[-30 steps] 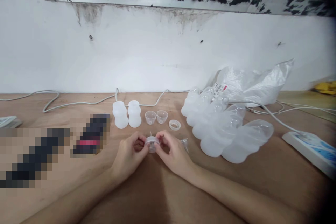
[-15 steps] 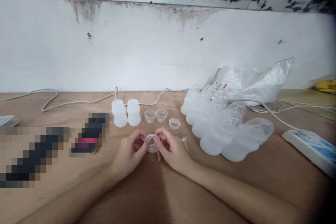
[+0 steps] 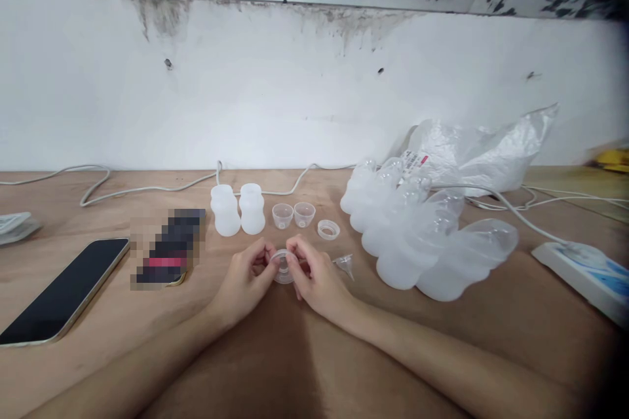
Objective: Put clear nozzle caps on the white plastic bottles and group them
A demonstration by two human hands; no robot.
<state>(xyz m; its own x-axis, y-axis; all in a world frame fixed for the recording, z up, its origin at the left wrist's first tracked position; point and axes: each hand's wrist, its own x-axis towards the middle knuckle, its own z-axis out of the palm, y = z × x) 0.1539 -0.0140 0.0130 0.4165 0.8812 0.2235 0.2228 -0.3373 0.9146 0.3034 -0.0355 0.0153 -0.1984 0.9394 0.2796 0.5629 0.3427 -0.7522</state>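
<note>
Between my two hands is a clear round plastic ring cap (image 3: 284,273), held low over the wooden table. My left hand (image 3: 251,278) pinches its left edge with thumb and fingers. On the opposite edge, the thumb and fingers of my right hand (image 3: 314,272) are closed. Just beyond my fingers stand two clear small cups (image 3: 293,215), side by side. A loose clear ring (image 3: 328,230) lies to their right. Close to my right hand is a small clear funnel (image 3: 345,266). Two frosted white bottles (image 3: 238,210) stand upright behind my left hand.
Several frosted bottles with clear domed tops (image 3: 417,236) lie in a row on the right. Behind them is a crumpled plastic bag (image 3: 481,150). A power strip (image 3: 584,278) sits far right, a phone (image 3: 63,291) far left. A white cable (image 3: 147,190) runs along the wall.
My right hand has shifted slightly on the ring cap, and more of the funnel beside it shows. The whole view has moved a little. Both hands keep their hold.
</note>
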